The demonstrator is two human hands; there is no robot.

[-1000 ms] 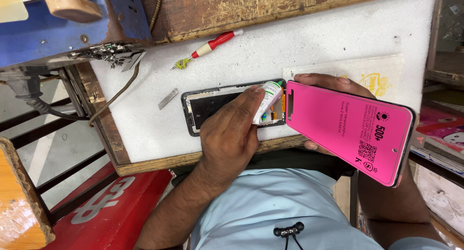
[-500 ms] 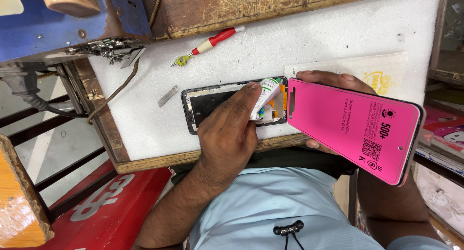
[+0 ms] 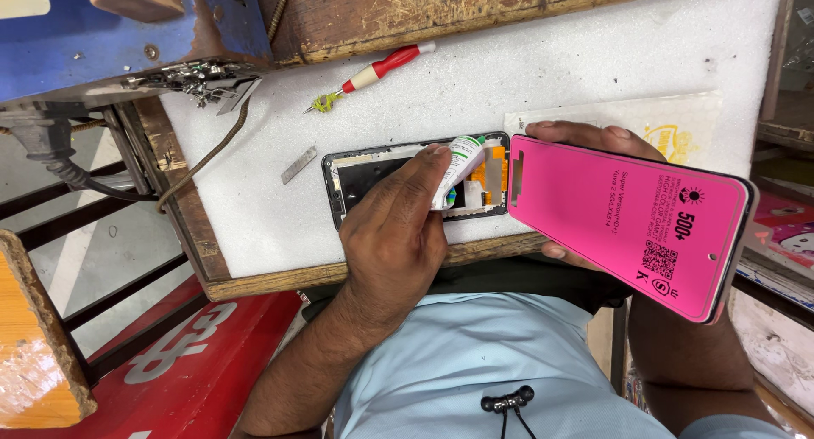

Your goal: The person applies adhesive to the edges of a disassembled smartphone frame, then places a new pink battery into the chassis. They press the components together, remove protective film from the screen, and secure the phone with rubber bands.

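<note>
A: On the white foam pad point(image 3: 551, 66), near its front edge, an opened phone body point(image 3: 365, 172) is laid flat with its inside facing up. What is held over it?

B: A small white and green tube point(image 3: 462, 163) is pinched in the left hand point(image 3: 398, 235), with the fingers curled tightly round it. The tube is tilted so that one end points down at the right part of the phone body, apparently so that it meets the parts there.

A: And the right hand point(image 3: 593, 138)?

B: It is closed on a pink-filmed panel point(image 3: 627, 223), gripped by the edges, fingers above and thumb below. The panel is held raised and angled off to the right, just beside the phone body, probably so that the inside is left uncovered.

A: What else is laid about?

B: A red and white screwdriver point(image 3: 386, 66) lies well apart near the back of the pad. A thin metal strip point(image 3: 298, 165) lies just left of the phone body. A clear sleeve point(image 3: 678, 125) is partly hidden under the panel.
</note>
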